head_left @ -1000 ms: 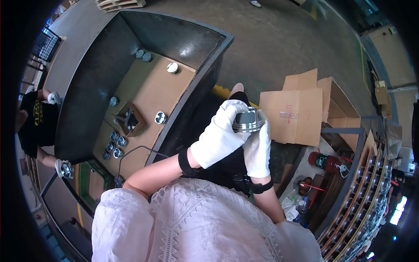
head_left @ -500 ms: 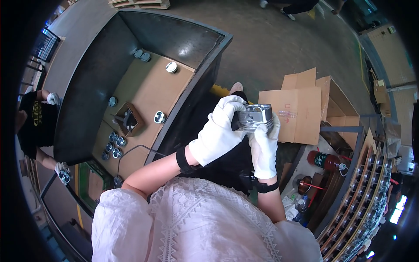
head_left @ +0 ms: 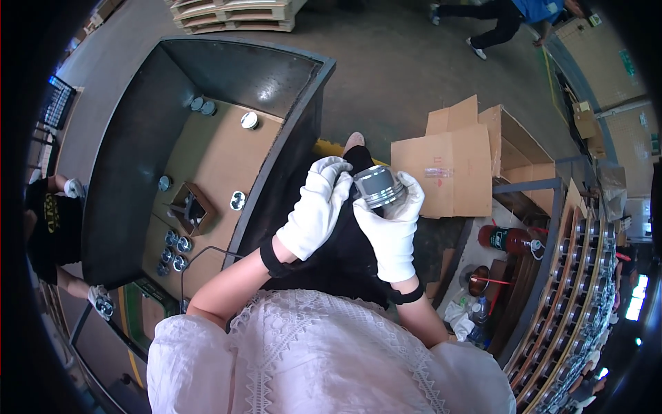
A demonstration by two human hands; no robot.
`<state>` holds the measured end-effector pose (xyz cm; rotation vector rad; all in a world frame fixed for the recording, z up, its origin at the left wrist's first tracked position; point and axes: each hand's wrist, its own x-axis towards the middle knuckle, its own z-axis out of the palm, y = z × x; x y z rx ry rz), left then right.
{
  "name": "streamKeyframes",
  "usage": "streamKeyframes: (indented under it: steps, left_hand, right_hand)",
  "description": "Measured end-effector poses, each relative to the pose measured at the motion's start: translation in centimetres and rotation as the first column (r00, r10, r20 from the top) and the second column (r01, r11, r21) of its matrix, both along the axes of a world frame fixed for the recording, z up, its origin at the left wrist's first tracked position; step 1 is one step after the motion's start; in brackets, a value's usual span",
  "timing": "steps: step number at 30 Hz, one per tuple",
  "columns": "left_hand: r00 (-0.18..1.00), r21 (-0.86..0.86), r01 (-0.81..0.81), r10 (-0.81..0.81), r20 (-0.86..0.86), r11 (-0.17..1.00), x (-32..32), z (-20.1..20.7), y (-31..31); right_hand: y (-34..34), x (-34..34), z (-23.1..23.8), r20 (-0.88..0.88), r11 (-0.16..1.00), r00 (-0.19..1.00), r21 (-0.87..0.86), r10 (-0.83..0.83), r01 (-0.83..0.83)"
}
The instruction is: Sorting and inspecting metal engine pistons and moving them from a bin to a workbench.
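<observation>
In front of my body, my right hand, in a white glove, grips a metal piston from below and the right. The piston is tilted, showing a dark grey skirt and shiny ring grooves. My left hand, also gloved in white, is just left of it with fingers bent together. Its fingertips come close to the piston's upper left edge; whether they touch, or pinch anything, I cannot tell. Several more pistons lie in the cardboard-lined metal bin at left, around a small brown box.
An open cardboard box stands right of my hands. Beyond it are a bottle of red liquid and a curved rack holding rows of pistons. A co-worker holds a piston at far left. Another person is at the back.
The piston has turned in my right hand, its dark skirt now facing up. My left hand has drawn back to its left side. The person at the back shows more fully.
</observation>
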<state>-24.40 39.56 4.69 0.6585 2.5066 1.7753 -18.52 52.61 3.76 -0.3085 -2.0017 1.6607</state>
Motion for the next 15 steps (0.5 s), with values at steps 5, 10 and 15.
streamKeyframes:
  steps: [5,10,15]
  left_hand:
    - [0.994,-0.028,-0.098,0.097,-0.040,0.995,1.4,2.0,0.6]
    - [0.928,-0.066,-0.142,0.109,-0.357,0.988,2.0,4.4,-0.6]
    - [0.930,-0.032,-0.101,0.083,-0.358,0.994,1.0,6.1,-4.3]
  right_hand:
    - [0.2,0.1,3.4,-0.154,0.120,0.935,-0.972,0.320,-0.202]
    - [-0.8,-0.5,2.4,-0.084,0.313,0.951,-0.932,0.299,-0.181]
    - [-2.5,-0.9,4.3,-0.186,0.308,0.910,-0.900,0.370,-0.309]
